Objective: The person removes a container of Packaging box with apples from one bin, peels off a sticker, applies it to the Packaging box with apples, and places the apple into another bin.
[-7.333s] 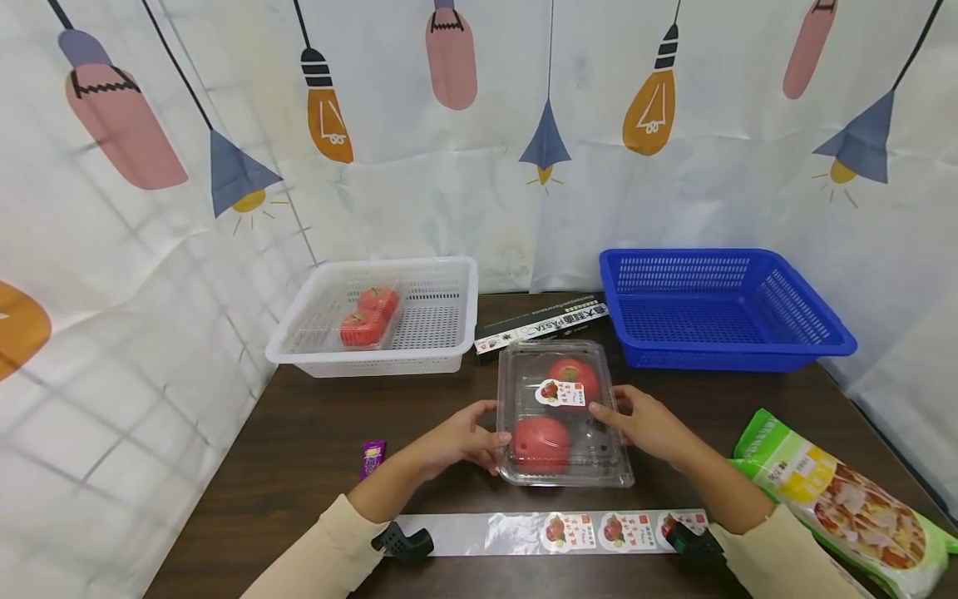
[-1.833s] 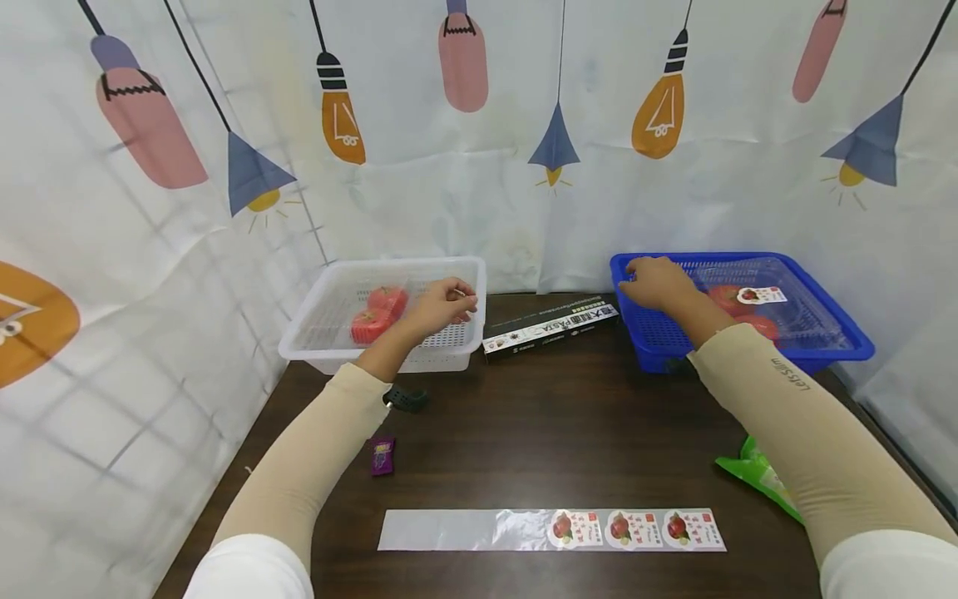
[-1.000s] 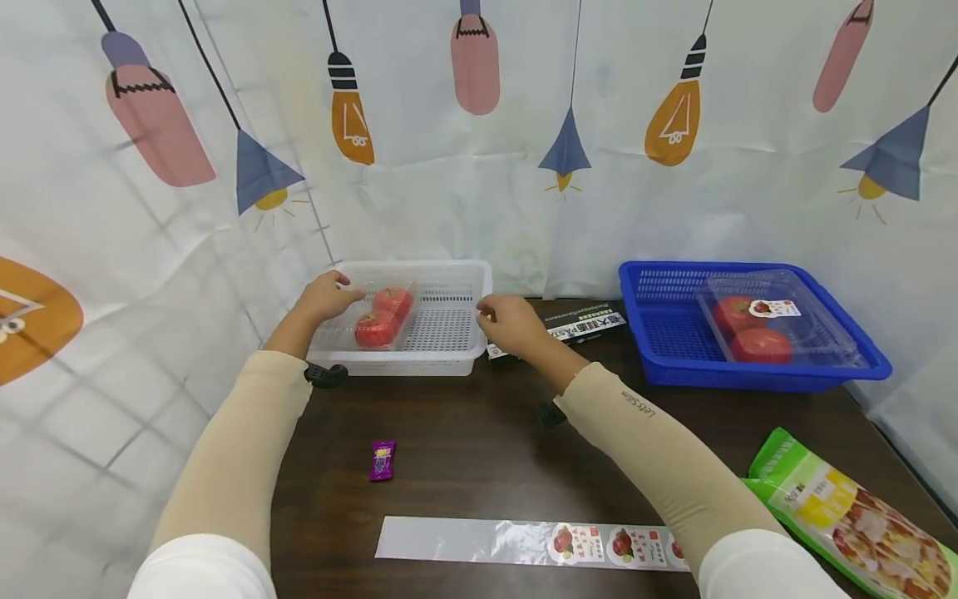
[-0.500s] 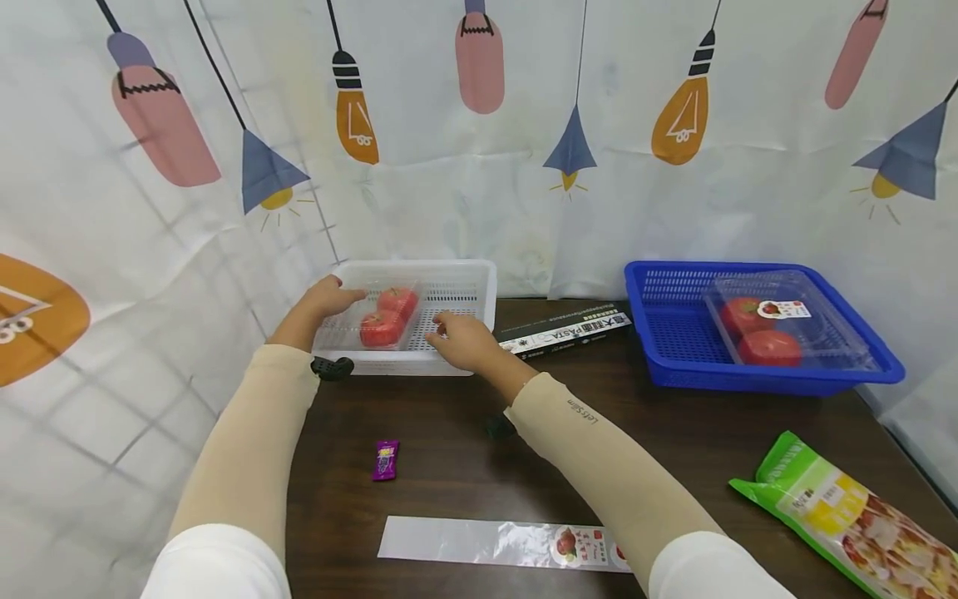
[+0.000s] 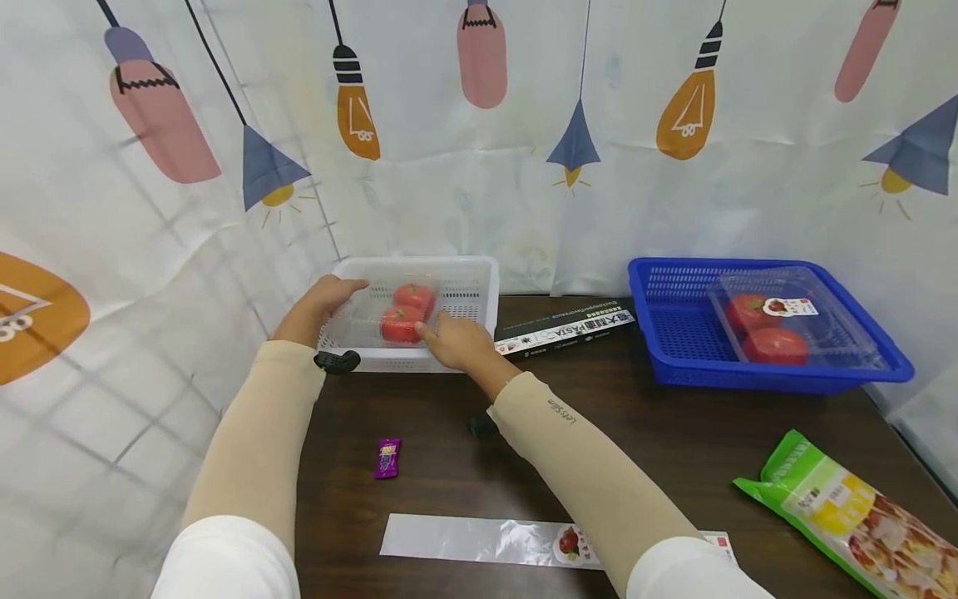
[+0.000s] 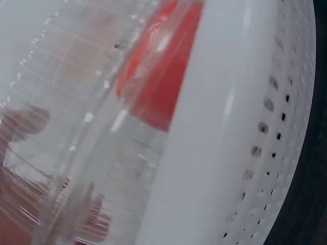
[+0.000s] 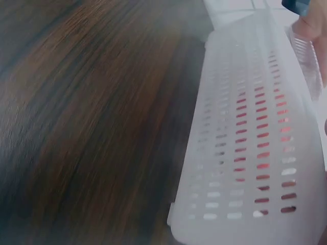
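A clear plastic clamshell box [image 5: 359, 323] with two red tomatoes [image 5: 402, 323] inside is tilted in the white basket [image 5: 407, 359]. On its left side my left hand [image 5: 320, 308] grips the edge; the left wrist view shows fingers [image 6: 25, 122] through the plastic. From the right, my right hand [image 5: 458, 341] holds the other edge, thumb on top; its remaining fingers are mostly hidden. A similar clamshell box [image 5: 838, 337], with two tomatoes and a printed sticker [image 5: 790, 307] on its lid, rests in the blue basket [image 5: 771, 378].
A black-and-white pasta box [image 5: 569, 330] lies between the baskets. Nearer are a small purple packet [image 5: 387, 458] and a strip of stickers [image 5: 449, 537], partly covered by my right forearm. A green food bag [image 5: 853, 516] lies at the right. A curtain hangs behind.
The stickered box went from my hands over the table into the blue basket. Both hands then moved to the white basket and took hold of its clamshell box, which has shifted slightly right.
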